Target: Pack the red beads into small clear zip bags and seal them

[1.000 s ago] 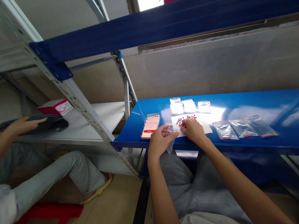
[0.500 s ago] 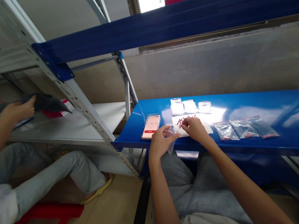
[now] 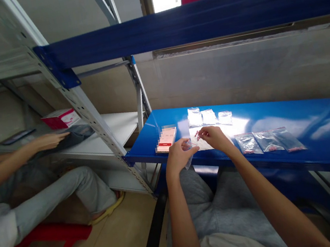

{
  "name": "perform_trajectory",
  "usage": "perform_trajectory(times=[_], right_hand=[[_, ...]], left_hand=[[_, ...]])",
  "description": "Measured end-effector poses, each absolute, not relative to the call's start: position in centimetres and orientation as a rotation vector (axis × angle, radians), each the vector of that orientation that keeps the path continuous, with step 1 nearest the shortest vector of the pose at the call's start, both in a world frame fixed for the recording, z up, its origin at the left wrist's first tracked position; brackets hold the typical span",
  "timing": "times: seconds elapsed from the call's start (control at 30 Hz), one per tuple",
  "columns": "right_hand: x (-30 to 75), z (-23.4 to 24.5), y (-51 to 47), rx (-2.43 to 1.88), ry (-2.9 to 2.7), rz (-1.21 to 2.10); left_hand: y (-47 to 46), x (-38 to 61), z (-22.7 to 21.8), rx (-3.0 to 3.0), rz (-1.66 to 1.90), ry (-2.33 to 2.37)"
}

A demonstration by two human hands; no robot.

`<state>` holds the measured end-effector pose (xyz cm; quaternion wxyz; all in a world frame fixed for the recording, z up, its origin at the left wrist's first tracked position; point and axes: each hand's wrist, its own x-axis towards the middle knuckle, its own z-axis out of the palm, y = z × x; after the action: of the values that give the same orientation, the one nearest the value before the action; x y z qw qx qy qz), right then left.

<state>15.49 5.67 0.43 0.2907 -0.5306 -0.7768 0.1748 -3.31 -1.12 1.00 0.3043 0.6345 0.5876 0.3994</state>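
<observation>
My left hand (image 3: 178, 155) is closed around a small clear plastic bag (image 3: 189, 159) at the front edge of the blue shelf (image 3: 310, 124). My right hand (image 3: 216, 137) hovers just right of it, fingers pinched over the white sheet (image 3: 202, 144) that carries several small red pieces (image 3: 197, 135). What the pinch holds is too small to make out. The two hands are nearly touching.
A phone (image 3: 166, 139) lies left of the sheet. Three empty clear bags (image 3: 209, 116) sit behind it, and three bags with red pieces (image 3: 267, 141) lie to the right. A person at the left rests a hand (image 3: 46, 141) on dark cloth on the white shelf, beside a pink box (image 3: 60, 118).
My right hand has lifted off the red pieces and moved slightly toward the bag in my left hand. The person at the left lowered the dark cloth back onto the white shelf.
</observation>
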Motion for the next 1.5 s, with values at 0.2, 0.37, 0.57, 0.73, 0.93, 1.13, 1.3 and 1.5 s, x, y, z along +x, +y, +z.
perform_trajectory(times=[0.2, 0.37, 0.57, 0.73, 0.93, 1.13, 1.3, 1.5], right_hand=[[14.0, -1.2, 6.0, -1.642, -2.146, 0.236], [13.4, -1.8, 5.7, -1.73, -2.173, 0.167], [14.0, -1.7, 5.9, -1.575, -2.104, 0.253], [14.7, 0.4, 5.5, -1.208, -2.065, 0.622], [14.6, 2.2, 4.8, -0.972, -2.216, 0.833], [15.5, 1.4, 6.5, -1.22, -2.149, 0.583], [15.5, -0.4, 7.9, -1.52, -2.189, 0.328], [14.7, -1.4, 7.9, -1.598, -2.246, 0.184]], left_hand=[[-1.2, -3.8, 1.0, 1.65, 1.091, 1.574], [-1.2, -4.1, 0.9, 1.62, 1.099, 1.577], [-1.1, -4.4, 0.6, 1.606, 1.103, 1.539], [-0.9, -4.3, 0.4, 1.586, 1.102, 1.456], [-0.8, -4.2, 0.3, 1.59, 1.112, 1.359], [-0.8, -4.5, 0.3, 1.591, 1.129, 1.416], [-0.9, -4.7, 0.5, 1.597, 1.136, 1.429], [-0.9, -4.7, 0.3, 1.61, 1.135, 1.459]])
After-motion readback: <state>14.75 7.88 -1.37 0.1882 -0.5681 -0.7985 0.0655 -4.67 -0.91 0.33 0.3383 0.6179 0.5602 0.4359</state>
